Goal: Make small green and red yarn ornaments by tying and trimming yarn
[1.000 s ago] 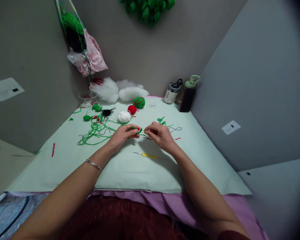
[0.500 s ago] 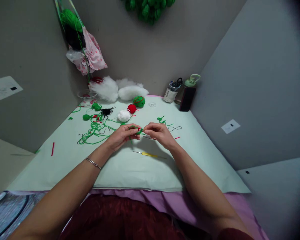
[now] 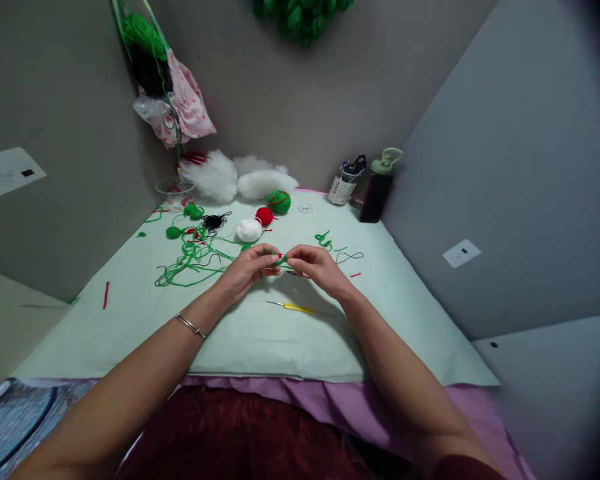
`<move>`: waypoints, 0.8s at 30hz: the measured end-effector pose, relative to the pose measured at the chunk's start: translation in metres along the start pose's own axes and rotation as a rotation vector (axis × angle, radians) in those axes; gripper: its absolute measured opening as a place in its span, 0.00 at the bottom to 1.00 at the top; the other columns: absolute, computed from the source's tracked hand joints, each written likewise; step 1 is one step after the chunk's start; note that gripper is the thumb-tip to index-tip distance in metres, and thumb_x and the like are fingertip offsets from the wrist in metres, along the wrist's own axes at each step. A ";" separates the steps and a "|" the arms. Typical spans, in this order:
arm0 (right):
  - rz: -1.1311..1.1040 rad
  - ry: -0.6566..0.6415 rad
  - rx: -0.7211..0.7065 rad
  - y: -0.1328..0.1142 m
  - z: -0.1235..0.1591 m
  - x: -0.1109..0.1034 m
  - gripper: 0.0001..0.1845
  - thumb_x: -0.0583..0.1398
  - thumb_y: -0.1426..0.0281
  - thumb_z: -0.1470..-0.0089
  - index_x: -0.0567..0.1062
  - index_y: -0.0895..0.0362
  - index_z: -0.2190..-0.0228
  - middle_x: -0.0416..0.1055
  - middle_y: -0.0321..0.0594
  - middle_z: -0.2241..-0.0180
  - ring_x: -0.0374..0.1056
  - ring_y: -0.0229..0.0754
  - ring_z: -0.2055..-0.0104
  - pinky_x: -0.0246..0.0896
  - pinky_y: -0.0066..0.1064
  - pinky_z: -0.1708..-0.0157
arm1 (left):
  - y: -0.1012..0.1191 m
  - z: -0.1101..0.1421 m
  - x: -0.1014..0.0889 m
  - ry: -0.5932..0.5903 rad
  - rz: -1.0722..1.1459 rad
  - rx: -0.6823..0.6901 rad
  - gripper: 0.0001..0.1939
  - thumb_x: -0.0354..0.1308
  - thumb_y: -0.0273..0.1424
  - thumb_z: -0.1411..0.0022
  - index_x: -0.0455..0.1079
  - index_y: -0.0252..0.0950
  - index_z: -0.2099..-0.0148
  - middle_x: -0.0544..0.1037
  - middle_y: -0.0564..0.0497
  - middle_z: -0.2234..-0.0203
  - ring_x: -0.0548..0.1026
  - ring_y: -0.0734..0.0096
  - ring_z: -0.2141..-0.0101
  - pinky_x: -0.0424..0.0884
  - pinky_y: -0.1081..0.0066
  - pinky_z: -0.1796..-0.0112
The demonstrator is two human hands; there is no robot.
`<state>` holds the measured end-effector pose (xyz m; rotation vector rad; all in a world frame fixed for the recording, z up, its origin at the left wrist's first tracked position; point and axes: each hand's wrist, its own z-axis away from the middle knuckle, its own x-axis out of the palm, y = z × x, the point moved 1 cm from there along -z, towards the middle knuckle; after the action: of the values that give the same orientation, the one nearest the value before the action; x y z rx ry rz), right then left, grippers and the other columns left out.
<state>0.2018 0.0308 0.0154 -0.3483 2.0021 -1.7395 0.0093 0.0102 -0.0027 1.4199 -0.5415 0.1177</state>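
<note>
On the table, seen from the head: a smooth pale green cover (image 3: 290, 353) spreads wide, and pinkish-purple cloth (image 3: 465, 413) hangs in folds below its front edge.
Walls: a matte grey wall (image 3: 260, 113) rises behind, with a lumpy dark green cluster (image 3: 303, 23) up top and a soft pink bag with red dots (image 3: 193, 107) hanging at the left.
Left hand: here's the left hand (image 3: 250, 270), thumb and fingers clamped on a small green-and-red yarn piece (image 3: 281, 259), held up over the middle of the table.
Right hand: and the right hand (image 3: 320, 269) meets it, thumb and forefinger pinched on the piece's right end; too small to tell if anything else sits between them.
Hook: the slim yellow-handled metal hook (image 3: 299, 308) lies flat, nearer the front edge.
Yarn balls: a round white yarn ball (image 3: 249, 231), a smaller red yarn ball (image 3: 265, 216) and a green yarn ball (image 3: 279, 201) run back in a slanting row.
Strands: loose loops of green yarn (image 3: 185, 272) sprawl at left, beside a wiry black yarn tangle (image 3: 213, 221).
Stuffing: fluffy white stuffing (image 3: 213, 177) billows against the wall.
</note>
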 end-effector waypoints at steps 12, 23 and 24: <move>0.051 -0.090 -0.087 0.001 0.000 0.003 0.16 0.64 0.65 0.44 0.76 0.55 0.54 0.74 0.38 0.64 0.70 0.38 0.63 0.65 0.32 0.60 | -0.009 -0.001 0.003 -0.014 -0.088 -0.041 0.15 0.69 0.36 0.47 0.70 0.32 0.65 0.76 0.51 0.70 0.75 0.72 0.67 0.71 0.67 0.58; 0.156 -0.017 0.010 -0.003 0.001 0.011 0.08 0.62 0.66 0.49 0.76 0.59 0.72 0.70 0.34 0.75 0.64 0.35 0.73 0.58 0.28 0.71 | -0.011 0.003 0.013 -0.073 -0.145 -0.070 0.12 0.67 0.29 0.50 0.68 0.33 0.65 0.77 0.51 0.69 0.76 0.72 0.67 0.70 0.70 0.60; 0.135 0.017 -0.002 -0.004 0.000 0.011 0.08 0.63 0.66 0.50 0.75 0.59 0.72 0.70 0.34 0.76 0.63 0.34 0.73 0.58 0.28 0.71 | -0.011 0.003 0.013 -0.085 -0.151 -0.068 0.11 0.66 0.29 0.50 0.67 0.33 0.66 0.78 0.51 0.69 0.76 0.72 0.68 0.70 0.71 0.62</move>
<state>0.1918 0.0243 0.0168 -0.1950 1.9911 -1.6623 0.0242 0.0026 -0.0070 1.3987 -0.5015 -0.0819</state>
